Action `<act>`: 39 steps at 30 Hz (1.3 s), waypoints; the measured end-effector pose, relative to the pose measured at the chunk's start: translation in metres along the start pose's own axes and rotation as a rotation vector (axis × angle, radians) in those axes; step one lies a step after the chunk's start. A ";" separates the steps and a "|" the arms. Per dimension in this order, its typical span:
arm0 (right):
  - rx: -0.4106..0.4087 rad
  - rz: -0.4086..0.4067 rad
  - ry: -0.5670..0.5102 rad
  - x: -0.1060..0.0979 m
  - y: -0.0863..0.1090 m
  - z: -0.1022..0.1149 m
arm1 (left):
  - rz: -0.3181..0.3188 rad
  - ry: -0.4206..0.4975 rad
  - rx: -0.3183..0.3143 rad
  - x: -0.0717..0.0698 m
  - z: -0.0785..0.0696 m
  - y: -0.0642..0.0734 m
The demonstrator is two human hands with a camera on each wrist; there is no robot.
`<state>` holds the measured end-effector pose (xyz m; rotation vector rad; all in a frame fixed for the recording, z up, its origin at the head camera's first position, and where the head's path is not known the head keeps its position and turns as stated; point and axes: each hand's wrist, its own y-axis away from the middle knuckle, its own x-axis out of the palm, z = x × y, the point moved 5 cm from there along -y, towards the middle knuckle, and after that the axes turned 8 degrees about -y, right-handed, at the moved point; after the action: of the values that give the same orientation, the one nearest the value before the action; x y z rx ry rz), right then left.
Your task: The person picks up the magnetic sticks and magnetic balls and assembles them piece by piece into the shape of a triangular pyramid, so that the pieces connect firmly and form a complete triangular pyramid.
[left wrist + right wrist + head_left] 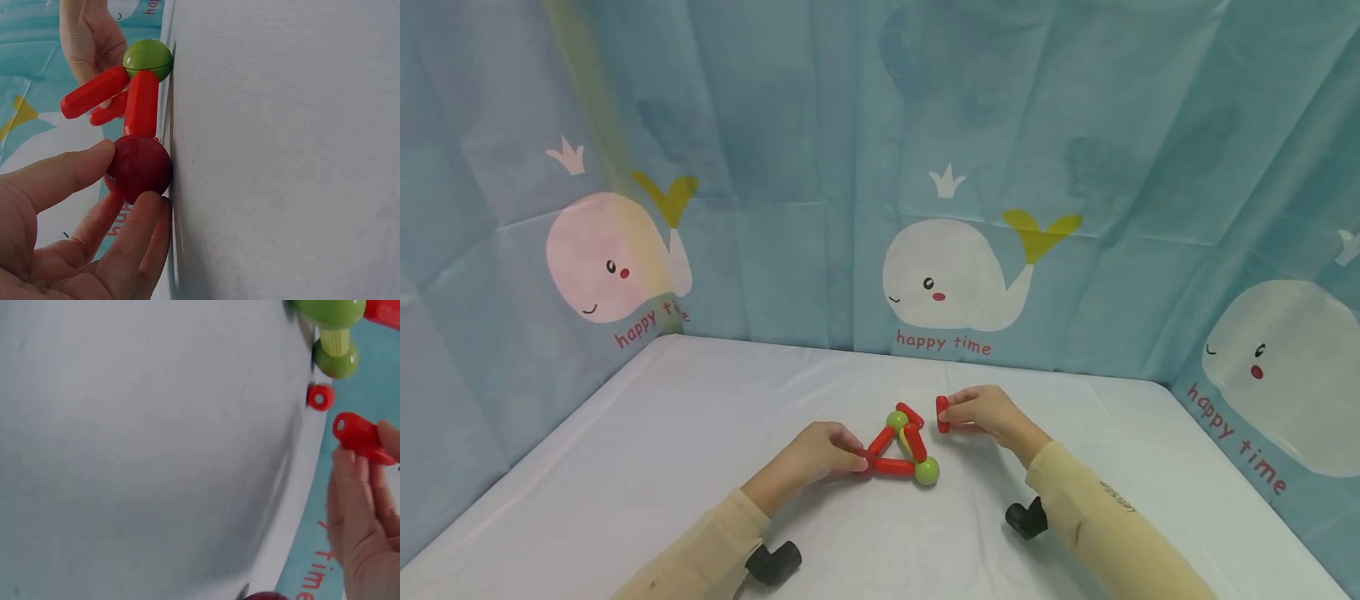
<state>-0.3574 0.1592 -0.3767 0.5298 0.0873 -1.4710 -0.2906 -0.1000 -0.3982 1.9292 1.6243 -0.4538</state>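
My left hand (pixel 820 454) pinches a dark red ball (pixel 139 169) between thumb and fingers. This ball is one corner of a triangle lying on the table, with a green ball (pixel 897 422) at the back and another green ball (pixel 927 472) at the right. Red rods (pixel 895 467) run from the red ball to both, and a yellow-green rod (pixel 335 342) joins the green balls. One more red rod (pixel 94 92) slants up from the right green ball. Right of the triangle, my right hand (pixel 988 412) pinches a loose red rod (pixel 942 414) near upright, its end hole (pixel 340 425) showing.
Behind the triangle, a separate red rod (pixel 910 415) lies on the white table (pixel 737 383). A dark red rounded thing (pixel 265 595) shows at the bottom of the right wrist view. A whale-print curtain (pixel 775 167) stands around the table's back and sides.
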 end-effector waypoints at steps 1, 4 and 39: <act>-0.029 0.012 -0.007 0.002 0.000 0.002 | 0.001 0.000 0.000 0.000 0.000 0.000; -0.103 0.038 -0.033 0.008 0.000 0.007 | 0.005 0.006 0.002 0.001 0.000 -0.001; -0.361 0.190 0.039 0.048 0.001 0.028 | 0.018 0.006 0.004 0.000 -0.001 0.001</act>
<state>-0.3581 0.1044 -0.3698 0.2644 0.3190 -1.2239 -0.2901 -0.0992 -0.3972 1.9482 1.6095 -0.4447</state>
